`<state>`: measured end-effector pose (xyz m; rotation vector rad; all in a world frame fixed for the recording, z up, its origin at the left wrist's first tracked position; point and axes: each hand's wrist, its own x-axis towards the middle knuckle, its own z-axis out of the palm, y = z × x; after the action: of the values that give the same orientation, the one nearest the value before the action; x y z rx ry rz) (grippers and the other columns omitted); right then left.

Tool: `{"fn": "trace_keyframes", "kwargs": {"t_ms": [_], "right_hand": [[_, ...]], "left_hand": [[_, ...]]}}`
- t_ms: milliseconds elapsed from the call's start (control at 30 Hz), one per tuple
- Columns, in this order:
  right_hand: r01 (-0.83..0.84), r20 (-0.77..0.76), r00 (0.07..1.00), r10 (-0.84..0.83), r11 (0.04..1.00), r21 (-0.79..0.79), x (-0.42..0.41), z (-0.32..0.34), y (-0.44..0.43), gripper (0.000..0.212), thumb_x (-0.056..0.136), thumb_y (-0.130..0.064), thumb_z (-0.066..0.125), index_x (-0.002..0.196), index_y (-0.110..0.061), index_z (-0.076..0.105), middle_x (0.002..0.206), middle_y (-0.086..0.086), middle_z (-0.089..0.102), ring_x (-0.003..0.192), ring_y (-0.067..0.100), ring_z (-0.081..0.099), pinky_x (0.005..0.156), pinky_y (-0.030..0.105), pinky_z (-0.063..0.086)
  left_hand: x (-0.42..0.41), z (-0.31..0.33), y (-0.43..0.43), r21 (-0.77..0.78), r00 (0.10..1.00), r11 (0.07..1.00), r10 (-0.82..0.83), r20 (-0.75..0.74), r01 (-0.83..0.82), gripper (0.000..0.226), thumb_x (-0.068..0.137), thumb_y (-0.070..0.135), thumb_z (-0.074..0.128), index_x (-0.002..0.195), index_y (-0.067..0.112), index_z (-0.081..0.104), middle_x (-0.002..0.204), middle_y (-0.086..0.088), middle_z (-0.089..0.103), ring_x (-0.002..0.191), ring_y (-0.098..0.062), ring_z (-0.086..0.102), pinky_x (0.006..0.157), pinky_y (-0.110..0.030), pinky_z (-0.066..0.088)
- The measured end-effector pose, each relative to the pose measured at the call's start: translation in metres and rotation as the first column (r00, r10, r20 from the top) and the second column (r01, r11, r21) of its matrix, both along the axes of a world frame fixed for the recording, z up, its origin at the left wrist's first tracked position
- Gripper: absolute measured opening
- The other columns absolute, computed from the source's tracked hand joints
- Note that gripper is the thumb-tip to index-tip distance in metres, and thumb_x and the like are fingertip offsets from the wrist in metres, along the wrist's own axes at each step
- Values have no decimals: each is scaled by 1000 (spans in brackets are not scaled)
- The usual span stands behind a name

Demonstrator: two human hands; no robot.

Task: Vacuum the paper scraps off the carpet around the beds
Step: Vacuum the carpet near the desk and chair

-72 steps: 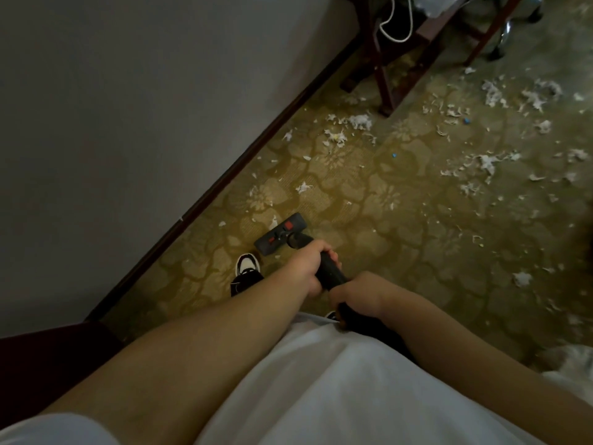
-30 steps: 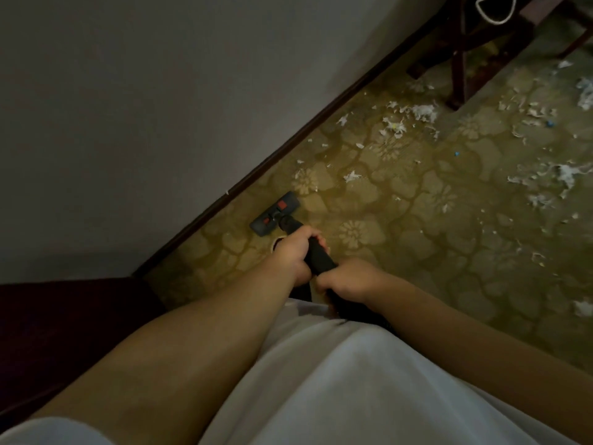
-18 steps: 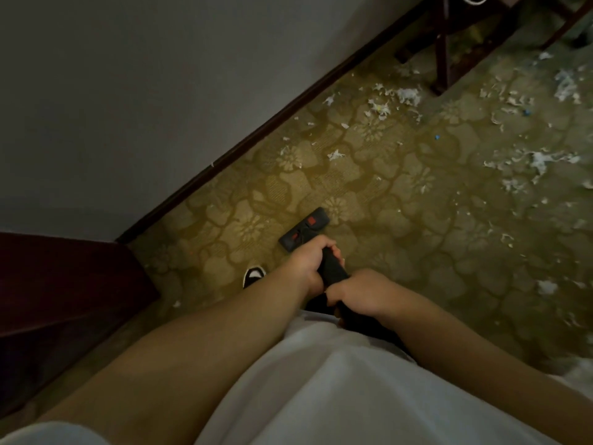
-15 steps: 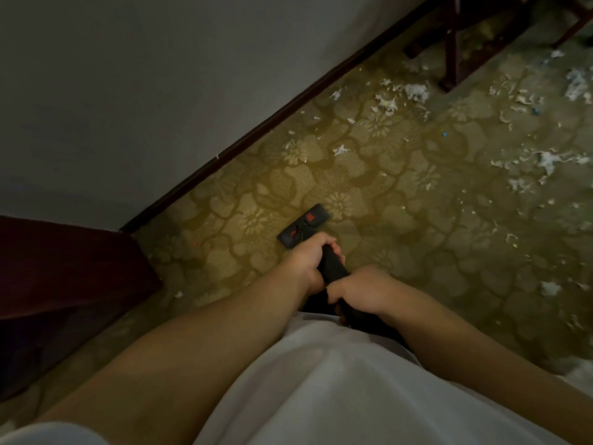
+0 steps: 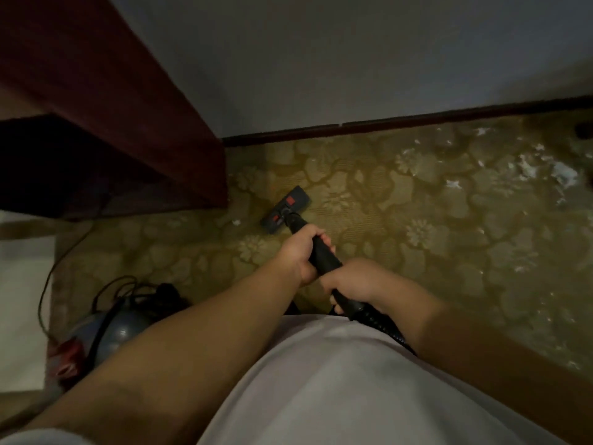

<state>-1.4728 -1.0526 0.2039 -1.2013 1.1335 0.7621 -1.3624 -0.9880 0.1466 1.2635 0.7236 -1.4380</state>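
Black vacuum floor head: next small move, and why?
Probably nudge the black floor head with red pedals left onto the small white paper scrap lying just beside it, near the dark red cabinet. The left hand and right hand grip the black wand.

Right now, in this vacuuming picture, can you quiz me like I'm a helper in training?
1. True or false: the left hand and the right hand both grip the black vacuum tube.
2. Pick one: the small paper scrap near the vacuum head lies A) to its left, B) to its right, C) on top of it.
3. Fill in: most paper scraps lie on the carpet at the picture's far ___ side.
Key: 1 true; 2 A; 3 right.
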Motion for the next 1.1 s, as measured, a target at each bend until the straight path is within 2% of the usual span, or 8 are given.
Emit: {"fn": "trace_keyframes", "kwargs": {"t_ms": [167, 300, 533, 700, 867, 1000, 1100], "right_hand": [[-115, 0, 993, 115, 993, 4, 90, -15, 73, 22, 80, -10, 73, 101, -2, 71, 74, 13, 73, 64, 26, 70, 70, 40, 61], [-158, 7, 987, 158, 987, 33, 145, -23, 118, 22, 81, -13, 75, 100, -3, 70, 76, 13, 74, 64, 26, 71, 62, 36, 58], [-177, 7, 984, 177, 982, 65, 185, -23, 153, 22, 84, -10, 73, 102, 2, 67, 76, 16, 70, 65, 28, 68, 63, 36, 56], [-161, 5, 987, 161, 986, 50, 182, -18, 147, 24, 86, -8, 71, 105, 5, 66, 76, 16, 67, 60, 27, 65, 49, 29, 51], [-101, 16, 995, 101, 995, 7, 157, -14, 120, 24, 83, -8, 73, 103, 4, 70, 72, 14, 69, 58, 24, 66, 61, 35, 57], [-47, 18, 999, 48, 998, -44, 121, -6, 83, 10, 84, -6, 70, 92, 0, 69, 70, 13, 68, 57, 24, 65, 54, 28, 54], [27, 24, 999, -25, 998, -59, 83, -2, 51, 9, 84, -5, 68, 90, 1, 69, 70, 15, 66, 60, 26, 63, 59, 34, 53]], "left_hand": [[81, -6, 86, 52, 989, 988, 149, -4, -149, 27, 95, 13, 54, 68, 14, 49, 59, -2, 48, 55, -15, 45, 61, -27, 45], [133, -10, 139, 98, 976, 972, 215, 10, -215, 24, 95, 13, 56, 71, 13, 52, 61, -1, 50, 55, -15, 48, 62, -28, 48], [170, -19, 176, 92, 969, 965, 245, 1, -244, 29, 96, 13, 53, 68, 14, 48, 60, 0, 45, 55, -13, 43, 60, -25, 46], [169, -20, 166, 84, 971, 968, 239, -1, -238, 26, 95, 13, 54, 70, 13, 49, 58, 0, 48, 54, -14, 46, 61, -27, 46], [150, -17, 131, 56, 985, 983, 174, 2, -174, 24, 93, 13, 57, 69, 13, 52, 58, -1, 51, 55, -14, 49, 62, -29, 49], [119, -12, 85, 22, 993, 993, 116, 1, -116, 23, 94, 13, 56, 72, 14, 51, 60, 0, 51, 53, -12, 49, 60, -27, 49], [85, -9, 44, 2, 998, 998, 55, -2, -55, 22, 94, 13, 56, 72, 13, 52, 60, -1, 51, 53, -13, 49, 57, -27, 50]]}}
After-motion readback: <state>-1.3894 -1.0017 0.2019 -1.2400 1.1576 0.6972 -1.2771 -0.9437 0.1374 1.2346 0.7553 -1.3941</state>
